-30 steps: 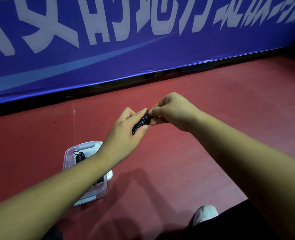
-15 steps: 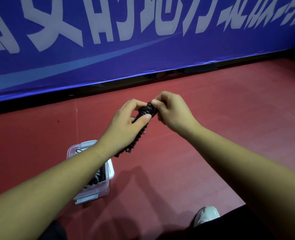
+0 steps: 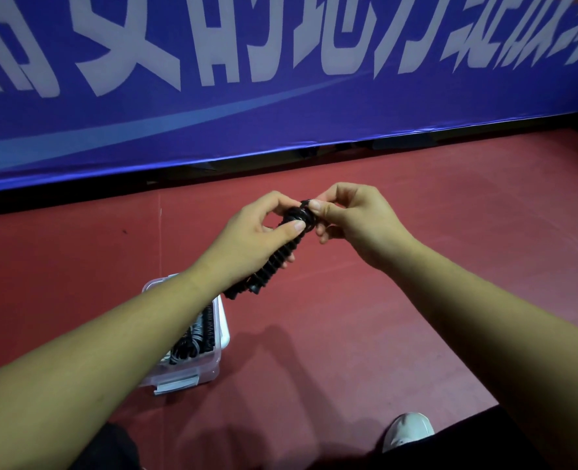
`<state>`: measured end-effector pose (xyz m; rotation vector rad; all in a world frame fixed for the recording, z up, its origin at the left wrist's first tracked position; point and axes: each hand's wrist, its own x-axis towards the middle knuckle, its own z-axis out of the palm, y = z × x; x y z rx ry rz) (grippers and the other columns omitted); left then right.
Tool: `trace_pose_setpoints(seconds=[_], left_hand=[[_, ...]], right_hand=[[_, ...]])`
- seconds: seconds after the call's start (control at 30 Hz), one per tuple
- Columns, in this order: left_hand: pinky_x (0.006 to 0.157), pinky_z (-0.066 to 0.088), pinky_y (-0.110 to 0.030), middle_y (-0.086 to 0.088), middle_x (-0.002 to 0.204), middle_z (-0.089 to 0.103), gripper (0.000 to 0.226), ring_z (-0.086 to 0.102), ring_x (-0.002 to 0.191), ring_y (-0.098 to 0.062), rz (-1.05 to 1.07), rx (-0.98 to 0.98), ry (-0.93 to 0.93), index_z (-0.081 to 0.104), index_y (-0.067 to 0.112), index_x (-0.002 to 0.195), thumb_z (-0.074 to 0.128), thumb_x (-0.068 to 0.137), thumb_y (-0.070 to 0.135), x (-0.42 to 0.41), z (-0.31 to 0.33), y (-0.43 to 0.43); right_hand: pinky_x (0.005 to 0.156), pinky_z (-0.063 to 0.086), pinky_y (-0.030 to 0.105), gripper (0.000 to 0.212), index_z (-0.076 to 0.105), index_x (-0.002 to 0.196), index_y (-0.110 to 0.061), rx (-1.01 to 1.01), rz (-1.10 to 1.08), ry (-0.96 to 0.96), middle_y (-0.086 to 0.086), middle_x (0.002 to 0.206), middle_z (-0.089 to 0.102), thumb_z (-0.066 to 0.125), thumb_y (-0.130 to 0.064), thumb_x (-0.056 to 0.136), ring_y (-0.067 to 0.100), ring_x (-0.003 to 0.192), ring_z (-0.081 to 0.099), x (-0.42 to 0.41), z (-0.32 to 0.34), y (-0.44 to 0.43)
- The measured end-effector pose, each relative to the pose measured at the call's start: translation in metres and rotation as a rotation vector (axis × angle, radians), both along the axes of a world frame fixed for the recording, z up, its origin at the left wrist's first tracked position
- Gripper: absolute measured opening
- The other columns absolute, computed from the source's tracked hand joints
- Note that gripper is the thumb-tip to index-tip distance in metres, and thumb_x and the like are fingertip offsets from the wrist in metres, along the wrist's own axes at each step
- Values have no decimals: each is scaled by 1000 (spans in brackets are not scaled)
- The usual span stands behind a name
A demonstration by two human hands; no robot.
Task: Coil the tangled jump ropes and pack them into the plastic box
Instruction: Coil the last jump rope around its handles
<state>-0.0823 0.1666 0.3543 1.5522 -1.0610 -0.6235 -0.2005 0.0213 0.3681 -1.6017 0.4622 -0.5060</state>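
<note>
A black jump rope [image 3: 277,259], wound into a tight ribbed bundle, is held in the air above the red floor. My left hand [image 3: 246,245] grips the bundle along its length, thumb pressed near the top. My right hand [image 3: 352,222] pinches the rope's upper end between thumb and fingertips. Below my left forearm stands the clear plastic box [image 3: 213,371] on the floor, with more coiled black rope [image 3: 199,334] lying inside it. My forearm hides much of the box.
A blue banner [image 3: 280,79] with white characters runs along the back as a barrier, with a dark gap under it. The red floor [image 3: 348,334] spreads around the box. A white shoe [image 3: 406,429] and dark trousers show at the bottom edge.
The bundle has turned more upright and more of its length shows below my left hand. Both hands have stayed together at its top end; the box appears shifted right in view.
</note>
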Motion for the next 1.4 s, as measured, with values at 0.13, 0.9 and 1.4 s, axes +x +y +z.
trace_pose_setpoints(seconds=[0.13,0.9,1.4], left_hand=[[63,59,-40,0,80,72,21,71,65,-29,-4,32,-79,63,26,108,69,92,16,7,3,5],[86,57,-33,10,122,60,47,69,96,-16,-18,228,-304,57,40,126,77,84,35,36,-10,36],[69,54,-21,-19,100,73,52,67,84,-21,-19,477,217,62,3,113,79,70,28,147,-52,114]], right_hand=[[55,53,28,15,59,83,-1,98,5,20,9,61,61,66,-10,93,18,55,61,3,-1,6],[73,44,44,32,59,80,7,-852,-176,325,24,79,64,48,-16,100,41,78,62,39,-15,13],[84,58,47,31,63,116,-7,-295,84,247,7,95,64,69,-24,91,26,85,69,170,-78,71]])
